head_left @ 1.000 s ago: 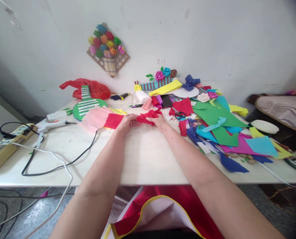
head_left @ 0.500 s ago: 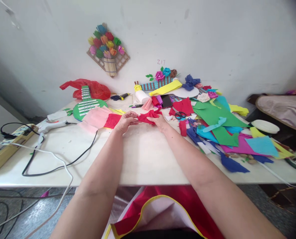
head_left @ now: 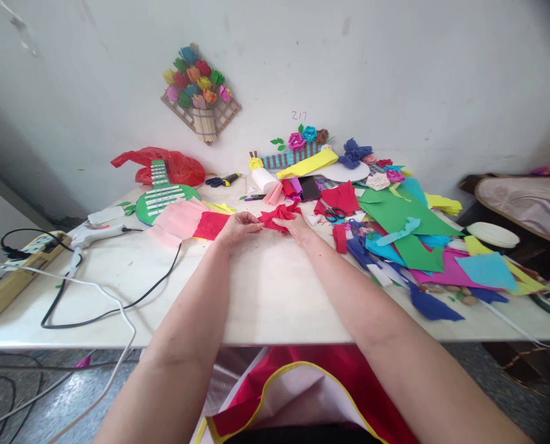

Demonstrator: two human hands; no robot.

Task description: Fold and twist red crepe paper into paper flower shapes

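A crumpled piece of red crepe paper [head_left: 277, 216], gathered into folds, is held just above the table by my right hand [head_left: 299, 227], its thumb lying over the folds. At the paper's left end my left hand [head_left: 240, 228] has thumb and fingers pinched together. What sits between those fingertips is too small to make out. Beside my left wrist lie a flat red crepe sheet [head_left: 209, 225] and a pale pink sheet [head_left: 176, 220]. Black-handled scissors [head_left: 334, 213] rest on red paper to the right of my right hand.
A glue gun [head_left: 100, 233] and its black cord lie left, near a yellow power strip [head_left: 23, 271]. Behind it stands a green guitar-shaped craft [head_left: 155, 206]. Colored paper scraps [head_left: 404, 216] pile up on the right. A white bowl [head_left: 492, 235] stands at the far right.
My left hand's fingers have drawn together into a pinch and shifted slightly toward the right. My right hand keeps its hold on the red crepe paper.
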